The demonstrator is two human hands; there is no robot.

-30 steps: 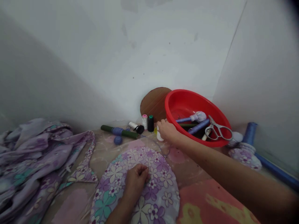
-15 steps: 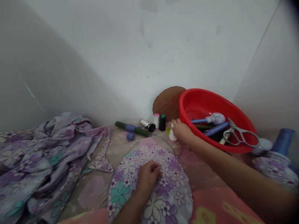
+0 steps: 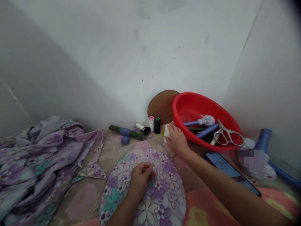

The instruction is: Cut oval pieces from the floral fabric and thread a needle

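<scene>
Fabric heap (image 3: 44,169) in purple floral print sprawls at left, apart from both hands. Red basin (image 3: 199,105) at right stands tilted, its opening turned toward the wearer, which perhaps keeps its contents reachable. Round floral panel (image 3: 169,194) lies flat before the wearer; being a disc, it has no clear long axis. Cardboard disc (image 3: 162,106) stands on edge behind the basin, probably leaning on the wall. Phone (image 3: 231,171) lies beyond the right forearm, slanting toward the lower right. Green rod (image 3: 135,134) slopes down rightward. Scissors (image 3: 227,135) rest at the basin's rim, handles toward the wearer.

Left hand (image 3: 139,179) is narrow, fingers curled above or on the panel, maybe steadying it; I cannot tell whether the fingertips pinch anything. Right hand (image 3: 177,139) grips a white item (image 3: 166,133), likely a thread spool, just left of the basin; its long axis seems near upright. Black spool (image 3: 157,126) stands on end nearby, presumably so it won't roll.
</scene>
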